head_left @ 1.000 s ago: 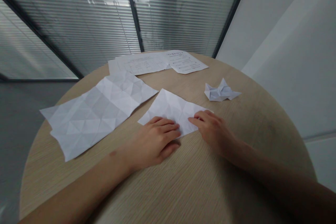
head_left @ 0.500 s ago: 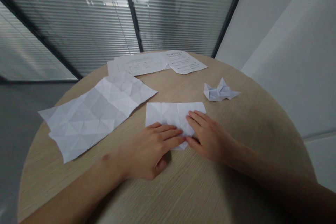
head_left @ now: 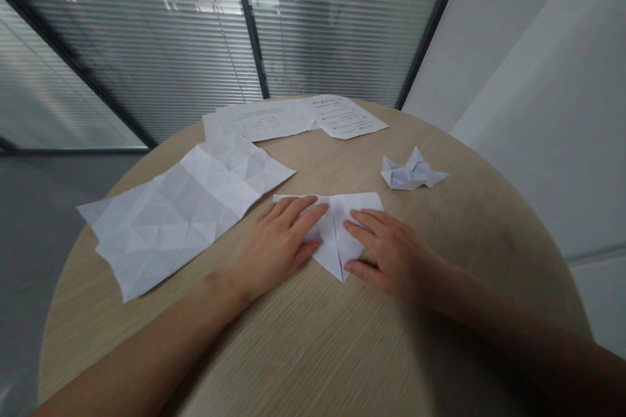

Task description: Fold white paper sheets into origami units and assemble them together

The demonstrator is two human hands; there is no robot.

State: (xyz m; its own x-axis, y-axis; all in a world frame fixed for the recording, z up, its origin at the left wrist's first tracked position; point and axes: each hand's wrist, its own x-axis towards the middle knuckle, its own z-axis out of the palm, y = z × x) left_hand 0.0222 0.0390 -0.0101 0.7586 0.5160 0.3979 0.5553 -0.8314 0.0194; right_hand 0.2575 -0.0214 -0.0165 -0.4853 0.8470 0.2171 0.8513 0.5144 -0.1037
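Left hand (head_left: pixel 274 241): open, fingers spread, palm down on the left half of the folded sheet (head_left: pixel 337 234), with no grip. Right hand (head_left: pixel 391 254): equally open and flat, fingers resting on the right half, no grip. Position of the folded sheet: on the round wooden desk (head_left: pixel 313 352), between both hands, with a straight edge on the far side and a point toward the body. Left of the left hand: a large creased sheet (head_left: pixel 180 208), lying flat, its edge just beside the fingers. Far side of the desk: a left printed sheet (head_left: pixel 264 118) and a right printed sheet (head_left: pixel 347 116), touching. Right of the right hand, well apart: a small paper model (head_left: pixel 413 171). Judged hazards: uneven pressure across the two halves, with probable skew of the centre crease and a misaligned point. Sideways drag of either palm: probable sliding of the sheet across the smooth desk, given the absence of any grip. Excess pressure near the point: possible tearing or stray creases. Leftward drift of the left hand: likely contact with the creased sheet.
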